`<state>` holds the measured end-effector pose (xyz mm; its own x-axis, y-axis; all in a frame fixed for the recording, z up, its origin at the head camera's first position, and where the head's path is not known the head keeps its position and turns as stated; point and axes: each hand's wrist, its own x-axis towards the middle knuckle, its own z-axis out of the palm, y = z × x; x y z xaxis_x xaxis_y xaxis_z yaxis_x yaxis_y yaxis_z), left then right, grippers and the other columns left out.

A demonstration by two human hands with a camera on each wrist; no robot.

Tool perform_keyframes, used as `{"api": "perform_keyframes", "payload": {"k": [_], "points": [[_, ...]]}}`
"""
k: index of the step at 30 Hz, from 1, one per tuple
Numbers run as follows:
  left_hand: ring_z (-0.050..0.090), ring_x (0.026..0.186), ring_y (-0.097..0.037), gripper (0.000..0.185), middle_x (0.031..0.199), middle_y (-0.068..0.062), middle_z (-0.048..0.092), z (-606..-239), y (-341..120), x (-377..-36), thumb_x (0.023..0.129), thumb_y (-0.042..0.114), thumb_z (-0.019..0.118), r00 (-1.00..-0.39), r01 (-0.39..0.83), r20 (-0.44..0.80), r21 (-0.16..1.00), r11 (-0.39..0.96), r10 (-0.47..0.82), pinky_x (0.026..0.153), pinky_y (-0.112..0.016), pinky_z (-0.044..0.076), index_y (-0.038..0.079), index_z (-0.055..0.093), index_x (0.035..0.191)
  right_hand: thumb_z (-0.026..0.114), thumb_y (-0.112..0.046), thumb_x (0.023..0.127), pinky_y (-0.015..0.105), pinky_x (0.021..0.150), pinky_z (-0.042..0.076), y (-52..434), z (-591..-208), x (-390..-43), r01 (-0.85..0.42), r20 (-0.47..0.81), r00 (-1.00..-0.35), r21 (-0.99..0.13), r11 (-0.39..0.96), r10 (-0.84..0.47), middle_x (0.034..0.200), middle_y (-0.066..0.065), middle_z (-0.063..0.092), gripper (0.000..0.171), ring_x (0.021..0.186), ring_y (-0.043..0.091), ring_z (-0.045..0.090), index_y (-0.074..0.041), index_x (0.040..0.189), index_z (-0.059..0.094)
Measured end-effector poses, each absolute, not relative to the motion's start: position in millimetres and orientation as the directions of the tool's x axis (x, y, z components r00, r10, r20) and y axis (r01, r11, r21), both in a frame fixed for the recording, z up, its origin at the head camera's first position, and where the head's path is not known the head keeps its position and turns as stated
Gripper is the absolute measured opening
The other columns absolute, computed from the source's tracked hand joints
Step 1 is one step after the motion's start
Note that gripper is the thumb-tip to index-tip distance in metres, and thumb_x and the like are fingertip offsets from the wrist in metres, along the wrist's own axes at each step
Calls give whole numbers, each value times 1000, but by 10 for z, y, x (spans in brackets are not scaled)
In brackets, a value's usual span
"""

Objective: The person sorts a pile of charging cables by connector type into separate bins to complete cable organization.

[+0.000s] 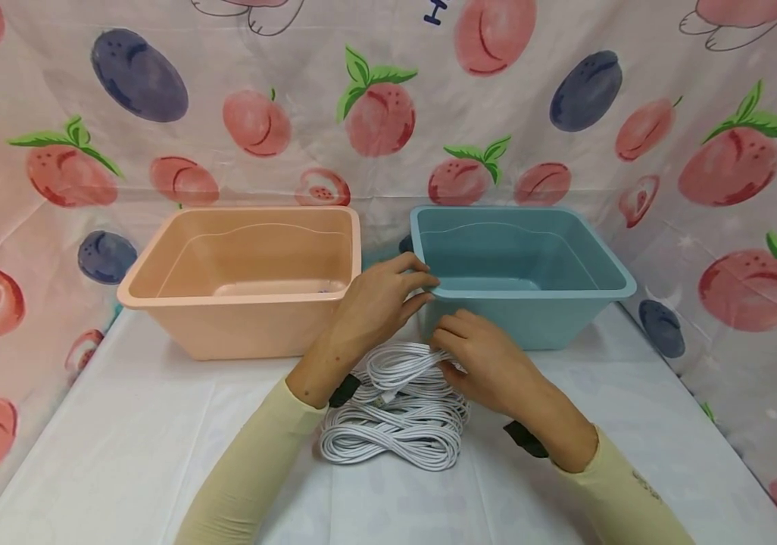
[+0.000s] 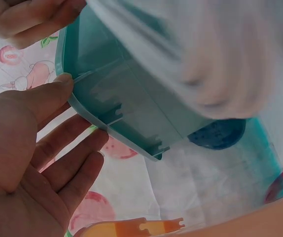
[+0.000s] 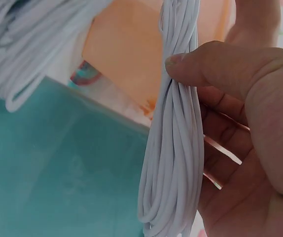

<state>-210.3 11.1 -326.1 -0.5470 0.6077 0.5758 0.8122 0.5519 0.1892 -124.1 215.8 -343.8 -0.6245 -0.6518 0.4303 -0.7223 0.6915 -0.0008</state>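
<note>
I see my right hand [image 1: 491,363] pinching a coil of white cable [image 3: 173,148] by the blue tub [image 1: 521,291], my left hand [image 1: 378,299] open-fingered at its rim, the cable pile [image 1: 395,424] half hidden under both wrists.

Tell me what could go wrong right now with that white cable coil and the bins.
1. The right hand pinches only one coil of white cable; the other coils lie stacked under it on the table, so lifting may drag or tangle them.
2. The left hand touches the blue bin at its rim; a pull could slide the bin.
3. The thumb grip looks light; loops may slip loose.
</note>
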Motion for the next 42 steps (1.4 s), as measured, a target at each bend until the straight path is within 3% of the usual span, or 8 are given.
{"api": "perform_keyframes", "payload": {"k": [13,24,42], "points": [[71,102,-19,22,121,-1,70,-3256,109,-2104,98,24,79,-547,816,572,199,543,611,81,-31,58,17,83,119,92,4,75,37,76,58,2400,-3196,-1187,-729,522,-597,-35,683,-610,100,2,64,36,92,20,61,-9,100,69],[72,105,-18,21,122,1,69,-3257,104,-2109,99,23,79,-544,816,569,190,545,616,84,-30,58,20,83,119,91,11,72,44,82,61,2639,-3006,-1137,-718,568,-595,-58,693,-569,105,2,68,40,101,22,65,-7,101,71],[71,109,-19,22,124,0,70,-3235,117,-2121,99,19,78,-555,809,557,187,558,618,89,-33,58,19,82,121,87,18,73,19,95,44,2928,-2894,-1229,-707,650,-562,-56,705,-512,109,8,69,40,104,25,62,-4,103,71]]}}
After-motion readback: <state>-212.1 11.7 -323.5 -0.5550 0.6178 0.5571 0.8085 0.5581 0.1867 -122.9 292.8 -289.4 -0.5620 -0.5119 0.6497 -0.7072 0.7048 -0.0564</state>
